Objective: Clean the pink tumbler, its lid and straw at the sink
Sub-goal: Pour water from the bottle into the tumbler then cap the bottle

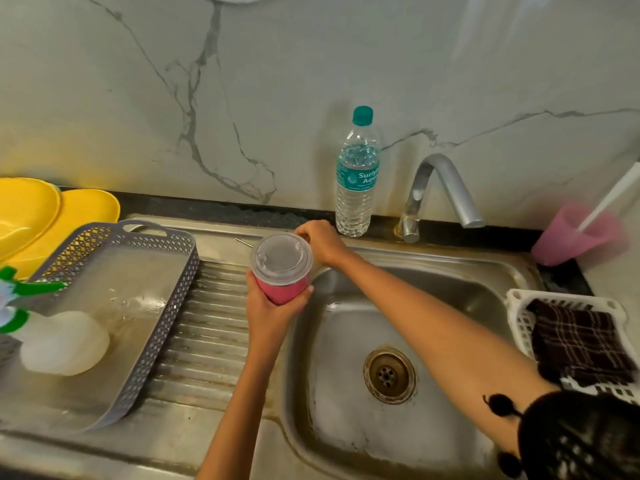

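Pink tumbler [284,292] gripped by L hand [273,308]; R hand [320,242] pinched lid [281,259] rim at 1 o'clock; best pried upward evenly.

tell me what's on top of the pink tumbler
A clear round plastic lid caps the pink tumbler, held by the left hand. The tumbler's contents are hidden.

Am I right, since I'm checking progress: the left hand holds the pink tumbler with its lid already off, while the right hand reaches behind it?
Not quite. In the head view the clear lid is on the pink tumbler. The rest holds: the left hand grips the tumbler, and the right hand reaches behind it.
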`<state>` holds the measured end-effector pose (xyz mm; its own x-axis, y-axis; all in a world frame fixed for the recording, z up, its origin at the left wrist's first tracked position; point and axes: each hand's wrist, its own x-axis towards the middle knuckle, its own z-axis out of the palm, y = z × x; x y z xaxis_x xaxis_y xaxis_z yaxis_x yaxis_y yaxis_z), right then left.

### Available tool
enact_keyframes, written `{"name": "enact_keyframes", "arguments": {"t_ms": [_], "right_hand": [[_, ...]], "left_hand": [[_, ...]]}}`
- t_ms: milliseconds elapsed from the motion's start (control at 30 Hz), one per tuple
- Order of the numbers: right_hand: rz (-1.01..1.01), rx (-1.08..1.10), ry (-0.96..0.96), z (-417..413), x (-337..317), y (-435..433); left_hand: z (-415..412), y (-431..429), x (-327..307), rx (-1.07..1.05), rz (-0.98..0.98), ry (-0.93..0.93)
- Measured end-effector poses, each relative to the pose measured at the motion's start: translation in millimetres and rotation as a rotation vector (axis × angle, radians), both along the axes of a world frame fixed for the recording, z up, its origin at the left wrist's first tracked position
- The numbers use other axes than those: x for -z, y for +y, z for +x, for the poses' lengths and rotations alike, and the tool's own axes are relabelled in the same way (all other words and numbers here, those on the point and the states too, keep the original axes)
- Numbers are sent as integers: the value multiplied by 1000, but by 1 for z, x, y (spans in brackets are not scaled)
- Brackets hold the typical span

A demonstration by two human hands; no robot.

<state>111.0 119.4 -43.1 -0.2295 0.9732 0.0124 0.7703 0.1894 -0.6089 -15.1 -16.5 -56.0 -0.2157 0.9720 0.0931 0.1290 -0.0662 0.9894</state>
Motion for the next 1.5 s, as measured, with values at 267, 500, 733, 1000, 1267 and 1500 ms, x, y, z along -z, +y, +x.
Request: {"name": "enact_keyframes", "arguments": {"t_ms": [267, 500, 733, 1000, 1267, 1500], "right_hand": [[76, -88, -195, -16, 28, 17], [114, -67, -297, -23, 26, 15], [110, 69, -93, -13, 30, 7], [81, 235, 143, 76, 29, -117], [147, 370, 379, 116, -23, -225], [325, 375, 649, 127, -91, -251]], "left_hand": [[-6, 19, 7, -11, -12, -13], [-5, 17, 14, -17, -36, -28], [0, 8, 16, 7, -37, -34], [23, -29, 15, 108, -47, -58], [51, -85, 16, 218, -66, -65], [69, -112, 13, 277, -54, -10]]}}
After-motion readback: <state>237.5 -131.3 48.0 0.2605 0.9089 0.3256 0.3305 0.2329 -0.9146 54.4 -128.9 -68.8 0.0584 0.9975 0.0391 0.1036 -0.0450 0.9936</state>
